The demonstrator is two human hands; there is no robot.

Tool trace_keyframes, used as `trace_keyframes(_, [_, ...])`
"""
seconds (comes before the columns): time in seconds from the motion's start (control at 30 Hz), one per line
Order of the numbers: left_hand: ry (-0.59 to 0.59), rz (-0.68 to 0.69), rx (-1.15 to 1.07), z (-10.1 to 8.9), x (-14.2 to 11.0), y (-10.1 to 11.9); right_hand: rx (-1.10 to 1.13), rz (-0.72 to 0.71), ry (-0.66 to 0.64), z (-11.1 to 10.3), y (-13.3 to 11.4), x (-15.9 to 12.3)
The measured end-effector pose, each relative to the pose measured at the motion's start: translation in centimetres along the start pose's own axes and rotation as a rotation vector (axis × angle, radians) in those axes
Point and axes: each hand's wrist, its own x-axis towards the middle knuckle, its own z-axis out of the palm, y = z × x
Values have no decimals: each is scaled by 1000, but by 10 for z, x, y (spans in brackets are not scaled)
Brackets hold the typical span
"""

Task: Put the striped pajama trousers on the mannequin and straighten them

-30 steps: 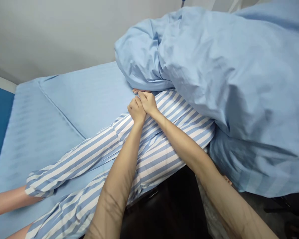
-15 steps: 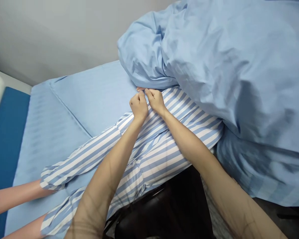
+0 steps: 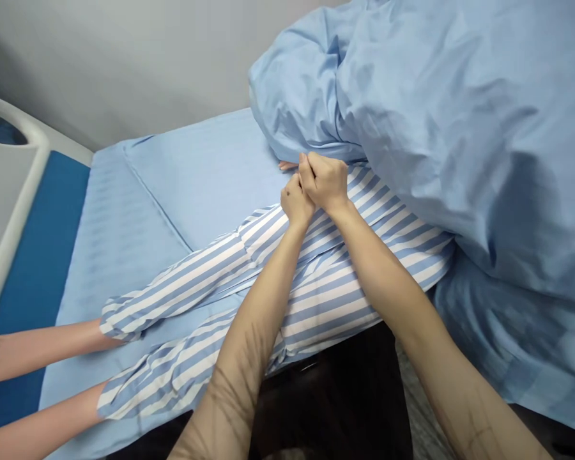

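Note:
A figure in blue-and-white striped trousers (image 3: 230, 281) lies on a bed with a light blue sheet (image 3: 172, 185). Its bare lower legs (image 3: 33, 348) stick out at the left. A bulky light blue duvet (image 3: 450, 128) covers its upper body. My left hand (image 3: 296, 203) and my right hand (image 3: 323, 182) are both closed side by side on the waistband of the trousers, right at the duvet's lower edge. A small patch of skin shows just beyond my knuckles.
A blue mattress edge (image 3: 33, 268) and a white bed rail (image 3: 14, 211) run along the left. A grey wall (image 3: 124, 57) stands behind the bed. Something dark (image 3: 335, 409) lies below my arms at the near side of the bed.
Both hands have closed tighter and shifted together at the waistband, the right fist now partly over the left. The view has swung left, bringing the bed rail into sight.

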Motion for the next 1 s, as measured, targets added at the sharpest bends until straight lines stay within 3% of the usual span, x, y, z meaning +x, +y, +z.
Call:
trace_keyframes(0.17, [-1,0,-17,-5,0,5,-245,-144,114,-18,-4,6])
trace_keyframes(0.27, [20,-3,-76,-3,-3,5,-221,-99,141,-13,21,14])
trace_keyframes(0.37, [14,7,-123,1,-3,3,-163,33,129,2,54,18])
trace_keyframes(0.43, [-77,28,-164,-2,2,1,-158,119,97,11,69,17])
trace_keyframes(0.5, [-233,36,-205,-19,12,-2,-172,169,68,16,74,14])
trace_keyframes(0.57, [-322,26,-221,-56,24,-9,-188,191,60,16,73,12])
trace_keyframes(0.6, [-309,17,-211,-81,29,-15,-195,198,59,16,71,11])
trace_keyframes(0.67, [-229,-15,-191,-144,33,-34,-210,208,55,14,66,9])
trace_keyframes(0.77, [19,-72,-64,-241,19,-81,-232,208,44,14,64,9])
trace_keyframes(0.83, [157,-158,65,-289,4,-120,-244,197,40,15,66,8])
trace_keyframes(0.93, [366,-363,87,-322,-13,-170,-265,184,40,12,65,7])
trace_keyframes(1.0, [346,-410,96,-326,-16,-188,-285,187,37,6,58,6])
